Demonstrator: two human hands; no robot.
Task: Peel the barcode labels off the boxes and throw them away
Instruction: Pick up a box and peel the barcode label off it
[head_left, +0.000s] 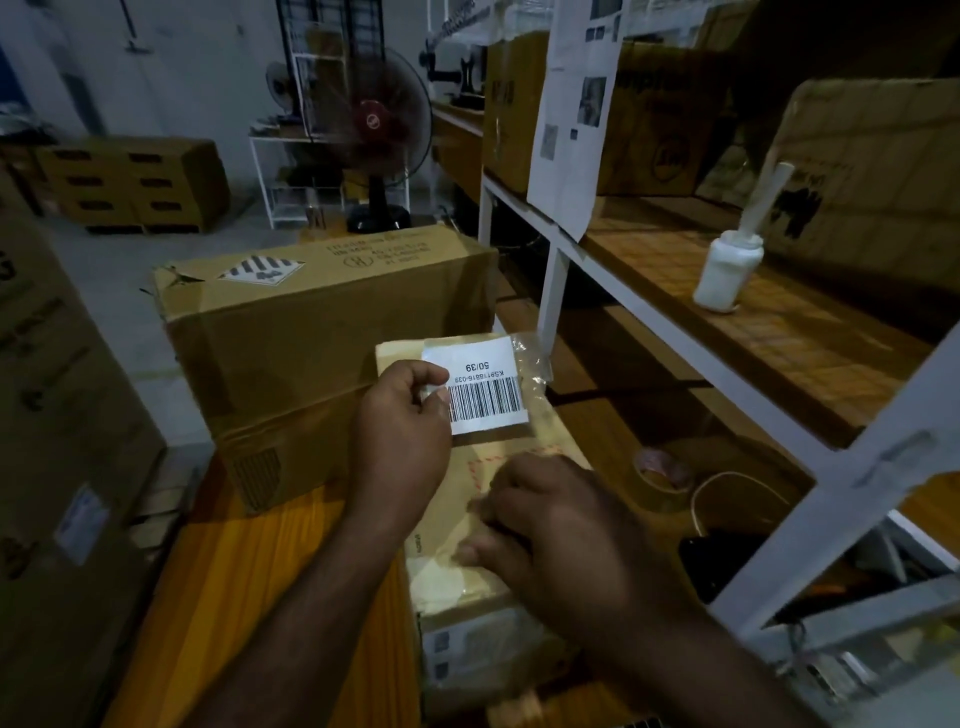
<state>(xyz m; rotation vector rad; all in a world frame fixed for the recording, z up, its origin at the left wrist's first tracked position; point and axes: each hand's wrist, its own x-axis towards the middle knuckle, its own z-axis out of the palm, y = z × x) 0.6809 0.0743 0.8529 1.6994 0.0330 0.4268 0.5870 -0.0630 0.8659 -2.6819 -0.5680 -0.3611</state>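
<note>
A white barcode label (485, 387) marked 50/39 sits partly lifted on top of a narrow cardboard box (519, 462) in front of me. My left hand (400, 431) pinches the label's left edge between thumb and fingers. Clear tape (532, 358) clings to the label's right edge. My right hand (556, 525) rests on the box top nearer to me, fingers slightly bent, holding the box down. Another white label (457, 647) shows on the box's near face below my right hand.
A large cardboard box (322, 322) stands behind on the wooden table (249, 571). A white metal shelf (561, 249) at the right carries a white bottle (727, 275) and more boxes. A tape roll (662, 467) and a standing fan (379, 135) are nearby.
</note>
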